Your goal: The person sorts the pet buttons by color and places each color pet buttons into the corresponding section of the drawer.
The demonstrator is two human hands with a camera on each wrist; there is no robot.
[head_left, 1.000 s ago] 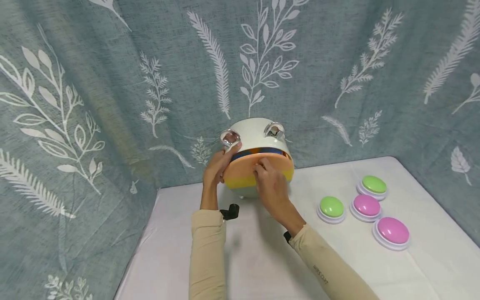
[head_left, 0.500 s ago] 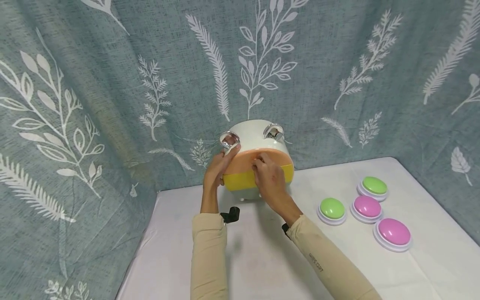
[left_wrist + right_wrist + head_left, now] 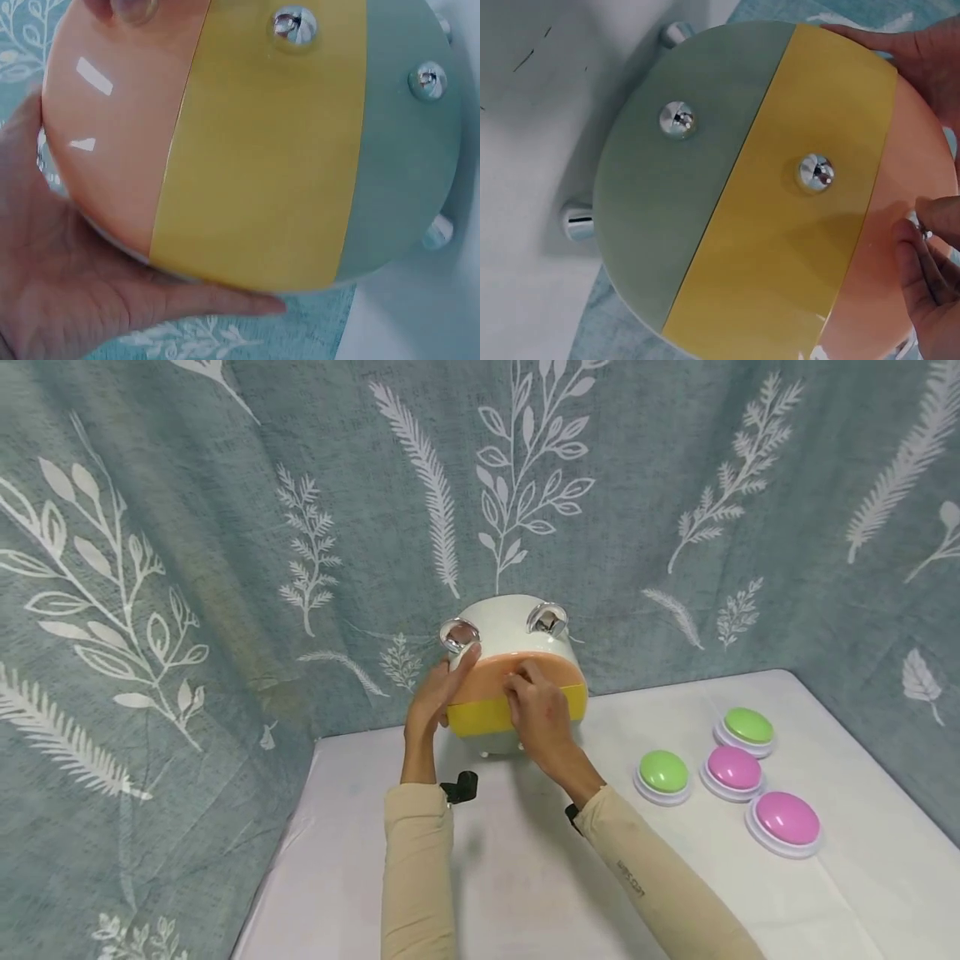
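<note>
A round white drawer box stands at the back of the table, with two chrome loops on top and small chrome feet. Its front is split into a peach drawer, a yellow drawer and a green drawer. All three fronts sit flush with one another. My left hand grips the box's left side, thumb up near the left loop. With thumb and fingers my right hand pinches the chrome knob on the peach drawer. The drawers' insides are hidden.
Several domed push lights lie on the white table to the right, including a near green one, a far green one and a front pink one. A patterned curtain hangs close behind the box.
The peach drawer stood out with a blue strip showing behind its top edge; my right hand has pushed it in until shut. My left hand has kept its grip on the box.
</note>
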